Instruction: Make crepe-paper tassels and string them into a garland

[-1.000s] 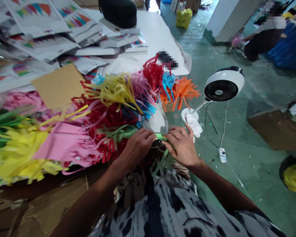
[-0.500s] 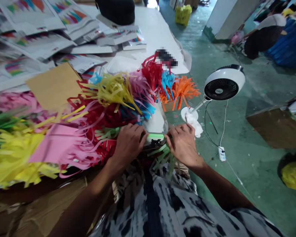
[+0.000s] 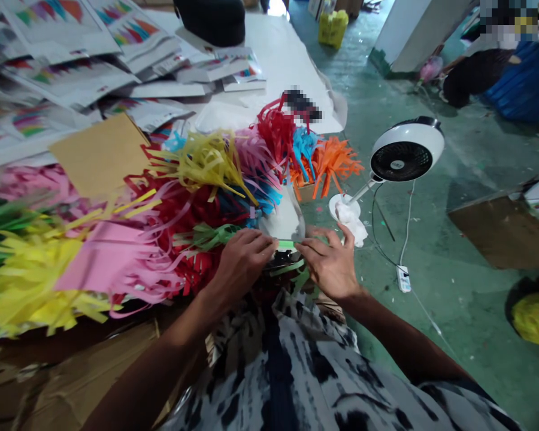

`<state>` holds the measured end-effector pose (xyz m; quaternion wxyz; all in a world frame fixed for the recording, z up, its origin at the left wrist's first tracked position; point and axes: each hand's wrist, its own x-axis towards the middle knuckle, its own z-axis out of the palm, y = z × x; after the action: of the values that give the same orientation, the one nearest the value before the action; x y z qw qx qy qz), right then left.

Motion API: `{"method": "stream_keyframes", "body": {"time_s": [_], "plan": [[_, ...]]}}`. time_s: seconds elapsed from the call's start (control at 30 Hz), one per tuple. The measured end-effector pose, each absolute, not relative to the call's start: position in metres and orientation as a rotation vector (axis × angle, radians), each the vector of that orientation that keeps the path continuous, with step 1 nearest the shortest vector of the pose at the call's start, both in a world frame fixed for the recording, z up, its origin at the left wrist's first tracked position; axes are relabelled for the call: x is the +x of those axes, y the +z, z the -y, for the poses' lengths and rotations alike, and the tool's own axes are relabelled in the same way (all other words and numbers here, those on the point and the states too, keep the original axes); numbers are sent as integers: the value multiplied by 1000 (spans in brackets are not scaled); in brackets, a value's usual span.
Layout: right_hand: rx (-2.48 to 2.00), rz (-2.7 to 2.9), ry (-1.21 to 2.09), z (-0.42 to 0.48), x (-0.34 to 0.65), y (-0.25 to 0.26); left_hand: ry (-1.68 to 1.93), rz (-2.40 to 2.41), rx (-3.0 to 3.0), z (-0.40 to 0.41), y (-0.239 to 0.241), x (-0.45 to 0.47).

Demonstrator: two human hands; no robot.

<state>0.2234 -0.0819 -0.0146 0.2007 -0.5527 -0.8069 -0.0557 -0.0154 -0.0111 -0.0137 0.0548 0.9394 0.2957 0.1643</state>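
green fringed paper strip [image 3: 287, 244] lies crosswise in front of the heap of coloured paper fringes [image 3: 197, 197], long axis running left to right. the left hand [image 3: 242, 260] pinches its left end, the right hand [image 3: 330, 266] its right end, fingertips closed on the band; both equally near.

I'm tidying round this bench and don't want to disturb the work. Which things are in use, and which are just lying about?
In use:
left hand
right hand
green fringed strip pinched between them
pile of coloured fringed paper beside it

Lying about:
desk fan
brown card
printed sheets
white tissue
power strip on the floor
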Motion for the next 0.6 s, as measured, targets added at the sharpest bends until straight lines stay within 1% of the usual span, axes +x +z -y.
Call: {"method": "stream_keyframes", "body": {"time_s": [0.13,0.23,0.3,0.43,0.6], "plan": [[-1552,2250,-166,87,236,-11,600,-1038,2928,9,-7,-40],[-1564,2281,-148,86,236,-9,675,-1085,2943,11,-3,-32],[-1580,2296,-111,84,233,-7,649,-1002,2900,11,-4,-17],[-1617,2299,-51,80,231,-1,488,-846,2815,6,-9,7],[-1665,2255,-42,72,225,-2,438,-931,2811,3,-11,13]]}}
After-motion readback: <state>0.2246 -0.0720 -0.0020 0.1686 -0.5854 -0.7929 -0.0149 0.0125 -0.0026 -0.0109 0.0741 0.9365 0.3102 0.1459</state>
